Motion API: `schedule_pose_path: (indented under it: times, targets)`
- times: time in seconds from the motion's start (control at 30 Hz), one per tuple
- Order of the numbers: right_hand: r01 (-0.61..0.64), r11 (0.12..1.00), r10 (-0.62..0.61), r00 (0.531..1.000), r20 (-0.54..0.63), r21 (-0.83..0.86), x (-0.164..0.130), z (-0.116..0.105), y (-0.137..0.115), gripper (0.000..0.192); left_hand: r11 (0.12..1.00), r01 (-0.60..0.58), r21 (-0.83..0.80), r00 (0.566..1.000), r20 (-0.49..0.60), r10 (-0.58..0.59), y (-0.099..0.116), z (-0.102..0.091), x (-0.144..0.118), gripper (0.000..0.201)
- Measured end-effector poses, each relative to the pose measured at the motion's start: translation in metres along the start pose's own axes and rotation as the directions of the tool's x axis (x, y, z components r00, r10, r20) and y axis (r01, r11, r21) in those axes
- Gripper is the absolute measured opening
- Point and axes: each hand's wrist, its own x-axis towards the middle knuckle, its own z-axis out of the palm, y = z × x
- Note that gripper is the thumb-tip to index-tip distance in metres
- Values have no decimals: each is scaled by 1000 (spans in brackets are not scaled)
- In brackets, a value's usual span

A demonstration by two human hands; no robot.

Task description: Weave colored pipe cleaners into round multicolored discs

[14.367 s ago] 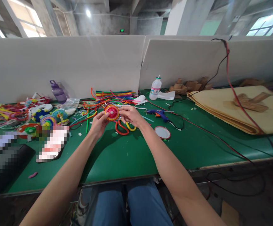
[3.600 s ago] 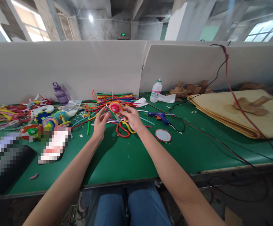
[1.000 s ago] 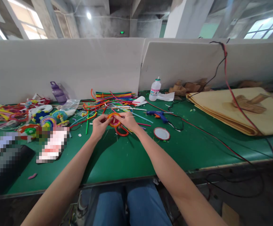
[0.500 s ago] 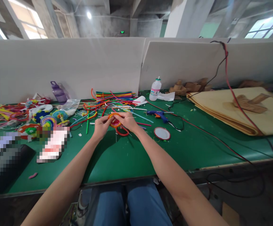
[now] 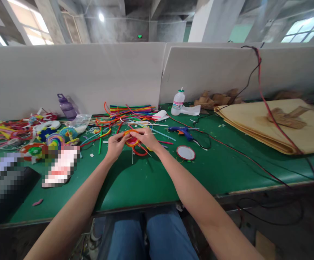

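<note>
Between both hands is a round pipe-cleaner coil, orange and yellow at the rim and pinkish inside. Thin pale spokes stick out of it. My left hand pinches the coil's left edge. At its upper right edge, the fingers of my right hand are closed on it too. Just below lies a red loop on the green table, partly hidden; whether it is a scissors handle I cannot tell. Loose pipe cleaners in many colours are heaped behind my hands.
Right of my hands are a blue glue gun with its cord and a white disc with a red rim. A plastic bottle and a purple bottle stand behind. Finished coils lie left; folded yellow sheets lie right.
The hands and the coil stay in nearly the same place. The coil and its spokes have turned very slightly; the whole view has shifted a little.
</note>
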Motion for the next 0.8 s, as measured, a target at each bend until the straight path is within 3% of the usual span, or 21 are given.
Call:
schedule_pose_path:
  times: [0.17, 0.37, 0.53, 0.7, 0.8]
  targets:
    - [-139, 979, 129, 989, 78, 147, -1, -1, 0, 28, 998, 32, -49, 999, 20, -31, -3, -1, 1, 30]
    - [-76, 990, 75, 997, 12, 120, 0, 0, -5, 23, 976, 153, -152, 987, 62, -145, -6, 0, 2, 38]
    - [-147, 976, 133, 987, 93, 159, 0, 0, -5, 23, 984, 108, -141, 991, -68, -119, -12, 0, 5, 38]
    - [-89, 986, 77, 993, 86, 139, 0, -4, -4, 26, 956, 203, -212, 979, 21, -203, -17, -2, 7, 40]
    - [-89, 984, 73, 992, 105, 153, 1, -5, -4, 25, 951, 200, -237, 979, 24, -200, -17, -2, 7, 39]
